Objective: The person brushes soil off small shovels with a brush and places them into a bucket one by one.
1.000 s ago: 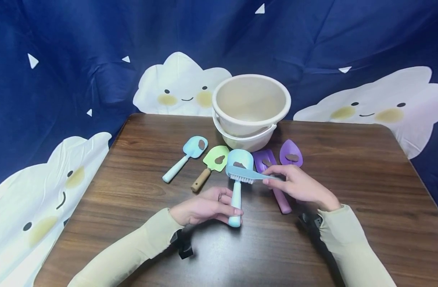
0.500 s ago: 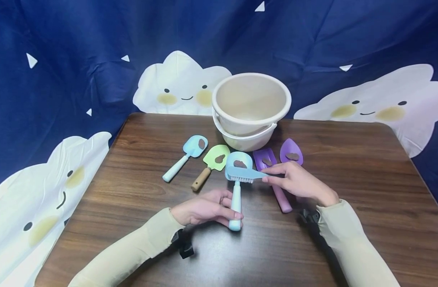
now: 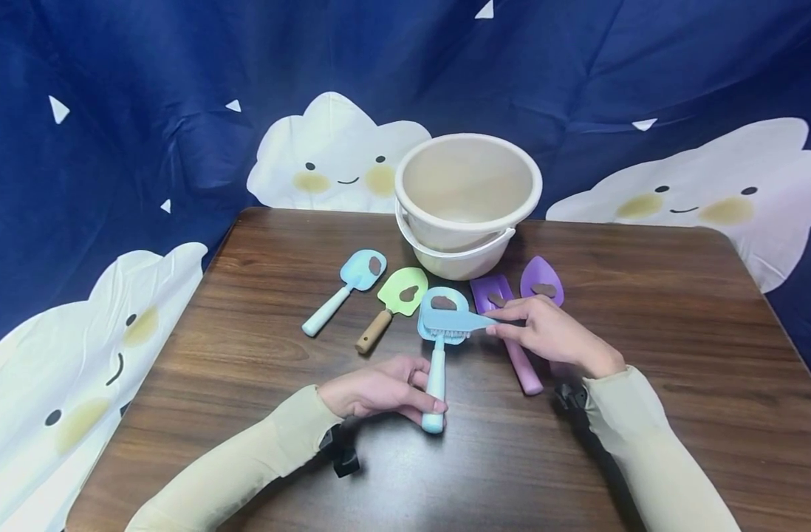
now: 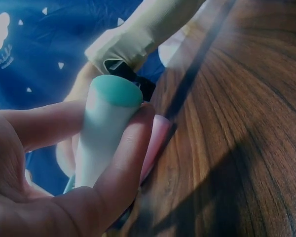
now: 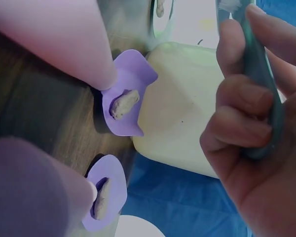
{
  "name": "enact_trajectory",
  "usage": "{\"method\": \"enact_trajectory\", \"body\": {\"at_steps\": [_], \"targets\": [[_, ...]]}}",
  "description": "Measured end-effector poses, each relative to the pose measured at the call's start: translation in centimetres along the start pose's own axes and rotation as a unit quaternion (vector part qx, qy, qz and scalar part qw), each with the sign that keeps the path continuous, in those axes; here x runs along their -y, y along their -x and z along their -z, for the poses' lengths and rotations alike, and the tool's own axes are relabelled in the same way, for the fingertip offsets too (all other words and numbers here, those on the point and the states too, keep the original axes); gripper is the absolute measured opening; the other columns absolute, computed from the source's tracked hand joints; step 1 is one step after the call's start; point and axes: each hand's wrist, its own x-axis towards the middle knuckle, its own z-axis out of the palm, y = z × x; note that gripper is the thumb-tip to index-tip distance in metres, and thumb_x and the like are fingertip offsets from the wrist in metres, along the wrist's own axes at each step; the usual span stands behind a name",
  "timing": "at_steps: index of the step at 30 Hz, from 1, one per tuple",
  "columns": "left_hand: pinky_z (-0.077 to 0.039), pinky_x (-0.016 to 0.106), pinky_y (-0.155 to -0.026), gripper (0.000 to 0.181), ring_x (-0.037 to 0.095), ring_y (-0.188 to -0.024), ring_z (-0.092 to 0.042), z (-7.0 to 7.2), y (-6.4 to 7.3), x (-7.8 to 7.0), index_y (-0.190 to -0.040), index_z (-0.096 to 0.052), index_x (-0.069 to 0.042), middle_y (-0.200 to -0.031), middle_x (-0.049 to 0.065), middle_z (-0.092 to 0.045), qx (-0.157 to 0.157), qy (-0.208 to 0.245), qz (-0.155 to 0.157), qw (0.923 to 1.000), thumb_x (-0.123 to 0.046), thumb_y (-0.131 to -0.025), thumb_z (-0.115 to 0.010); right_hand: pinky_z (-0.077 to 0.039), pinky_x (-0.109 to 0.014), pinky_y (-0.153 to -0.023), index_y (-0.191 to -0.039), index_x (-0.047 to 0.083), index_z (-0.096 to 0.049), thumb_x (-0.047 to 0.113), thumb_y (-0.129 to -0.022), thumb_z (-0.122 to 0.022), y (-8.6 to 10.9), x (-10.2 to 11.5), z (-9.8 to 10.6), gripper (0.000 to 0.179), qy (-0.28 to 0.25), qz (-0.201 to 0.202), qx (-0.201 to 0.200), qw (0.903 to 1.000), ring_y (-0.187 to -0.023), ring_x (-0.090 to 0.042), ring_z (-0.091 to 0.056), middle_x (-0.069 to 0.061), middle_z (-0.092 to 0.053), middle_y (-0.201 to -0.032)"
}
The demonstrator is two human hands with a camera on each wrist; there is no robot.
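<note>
My left hand (image 3: pixel 382 388) grips a light blue toy shovel (image 3: pixel 436 377) by its handle, near the lower end. In the left wrist view, thumb and fingers wrap the pale handle (image 4: pixel 101 138) with its green end cap. A brown patch (image 3: pixel 443 303) lies on the shovel's blade. My right hand (image 3: pixel 548 334) holds a blue brush (image 3: pixel 455 321) by its tapered handle, white bristles down. The brush head lies across the lower blade, just below the patch. In the right wrist view, fingers curl round the brush handle (image 5: pixel 261 89).
Left of the held shovel lie a light blue shovel (image 3: pixel 362 269) and a green one (image 3: pixel 401 288). Two purple shovels (image 3: pixel 488 287) (image 3: pixel 541 273) lie under and beyond my right hand. All bear brown patches. A cream bucket (image 3: pixel 465 251) stands behind them.
The held shovel has shifted slightly toward me, and its brown patch now shows above the brush. The brush stays across the blade with a slight shift. Both hands keep their holds.
</note>
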Motion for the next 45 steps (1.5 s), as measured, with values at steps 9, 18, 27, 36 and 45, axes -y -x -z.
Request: {"method": "enact_trajectory", "body": {"at_steps": [9, 18, 27, 36, 45], "targets": [[-0.060, 0.033, -0.080, 0.021, 0.013, -0.075, -0.068, 0.1, 0.1, 0.2, -0.101, -0.050, 0.000, -0.088, 0.005, -0.066, 0.003, -0.013, 0.009, 0.9999, 0.009, -0.086, -0.062, -0.050, -0.027, -0.077, -0.117, 0.010, -0.071, 0.023, -0.091, -0.068, 0.1, -0.5, -0.1, 0.029, 0.033, 0.017, -0.024, 0.9990, -0.086, -0.010, -0.058, 0.000, -0.073, -0.106], [-0.061, 0.031, -0.077, 0.023, 0.012, -0.075, -0.068, 0.3, 0.3, 0.4, -0.102, -0.050, 0.000, -0.087, 0.004, -0.066, 0.014, -0.010, 0.007, 0.9998, 0.010, -0.085, -0.062, -0.050, -0.029, -0.073, -0.118, 0.008, -0.069, 0.022, -0.090, -0.068, -0.2, -0.8, -0.4, 0.032, 0.069, 0.027, -0.038, 0.9965, -0.078, -0.009, -0.056, 0.002, -0.073, -0.099], [-0.061, 0.030, -0.077, 0.021, 0.012, -0.074, -0.068, 0.4, 0.3, 0.4, -0.100, -0.050, -0.001, -0.086, 0.003, -0.066, 0.012, -0.017, 0.005, 0.9998, 0.009, -0.086, -0.062, -0.047, -0.029, -0.069, -0.117, 0.005, -0.069, 0.021, -0.089, -0.070, -0.5, -1.1, -0.4, 0.033, 0.091, 0.038, -0.059, 0.9934, -0.070, -0.008, -0.052, -0.002, -0.074, -0.095], [-0.061, 0.030, -0.077, 0.025, 0.012, -0.073, -0.068, 0.4, 0.4, 0.5, -0.108, -0.048, 0.006, -0.086, 0.003, -0.066, 0.012, -0.019, 0.012, 0.9997, 0.009, -0.087, -0.062, -0.047, -0.027, -0.065, -0.117, 0.004, -0.069, 0.022, -0.088, -0.070, -0.8, -1.5, -0.6, 0.033, 0.103, 0.040, -0.072, 0.9913, -0.067, -0.008, -0.050, -0.001, -0.074, -0.093], [-0.061, 0.030, -0.077, 0.020, 0.011, -0.072, -0.068, 0.5, 0.5, 0.9, -0.101, -0.050, 0.000, -0.084, 0.002, -0.066, 0.013, -0.020, 0.011, 0.9997, 0.009, -0.087, -0.061, -0.051, -0.033, -0.069, -0.115, 0.008, -0.071, 0.024, -0.089, -0.070, -1.0, -1.3, -0.6, 0.031, 0.123, 0.025, -0.083, 0.9885, -0.071, -0.010, -0.057, -0.001, -0.074, -0.093]]}}
